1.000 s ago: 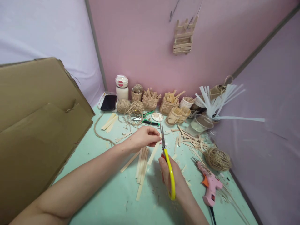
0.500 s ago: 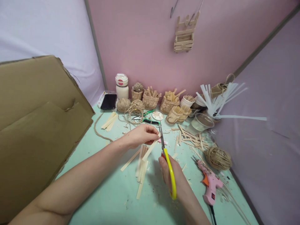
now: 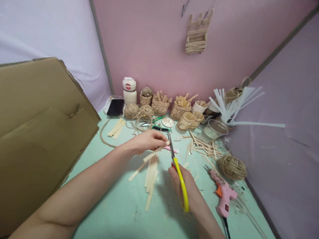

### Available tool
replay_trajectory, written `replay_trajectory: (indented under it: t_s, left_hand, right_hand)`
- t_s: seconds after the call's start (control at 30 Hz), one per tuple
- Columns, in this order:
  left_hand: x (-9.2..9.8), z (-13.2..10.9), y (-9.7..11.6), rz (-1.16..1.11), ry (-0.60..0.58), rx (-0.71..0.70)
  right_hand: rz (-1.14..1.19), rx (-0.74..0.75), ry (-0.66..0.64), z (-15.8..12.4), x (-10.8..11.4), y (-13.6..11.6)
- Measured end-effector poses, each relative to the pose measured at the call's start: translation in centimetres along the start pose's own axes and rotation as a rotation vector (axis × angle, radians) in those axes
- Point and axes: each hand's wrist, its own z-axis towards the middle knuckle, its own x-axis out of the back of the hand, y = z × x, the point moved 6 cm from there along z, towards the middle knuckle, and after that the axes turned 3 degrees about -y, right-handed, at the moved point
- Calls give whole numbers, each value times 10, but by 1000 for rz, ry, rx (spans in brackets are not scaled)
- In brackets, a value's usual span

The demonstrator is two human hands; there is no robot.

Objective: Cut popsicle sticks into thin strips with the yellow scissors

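Between the thumb and fingers of my left hand is a thin pale wooden strip, slanting down to the left, its right end close to the scissor blades. My right hand is wrapped around the scissors, which have yellow and red handles and point away from me. The blades look nearly closed; whether they touch the strip I cannot tell. Below my left hand, several loose wooden strips lie on the pale green table. A pink stick-like object lies behind the blades.
A pink glue gun and a twine ball lie on the right. Wood scraps and a clear plastic cup are behind them. Stick-filled baskets and green-handled pliers are farther back. Cardboard stands left.
My left hand has shifted slightly left, and the strip in it has swung to a flatter slant, away from the blades. My right hand and the scissors have hardly moved.
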Motion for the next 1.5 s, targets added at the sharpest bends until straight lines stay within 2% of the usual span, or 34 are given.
replay_trajectory:
  t_s: [0.27,0.4,0.73,1.0,1.23,1.5]
  left_hand:
    - [7,-4,6,114,-59,-21]
    - [9,-5,4,128,-66,31]
    - [17,-4,3,173,-79,2]
    - [32,-9,4,185,-78,0]
    - [51,-15,1,329,-83,14]
    - [52,-18,4,406,-89,-1]
  right_hand:
    - [7,2,-34,-2,0,0]
    - [25,11,-33,-2,-2,-1]
    - [34,34,-52,-4,-2,-3]
    - [3,23,-102,-6,-5,-4]
    - [-15,24,-141,-7,-7,-2]
    - [-45,29,-176,-9,-8,-2]
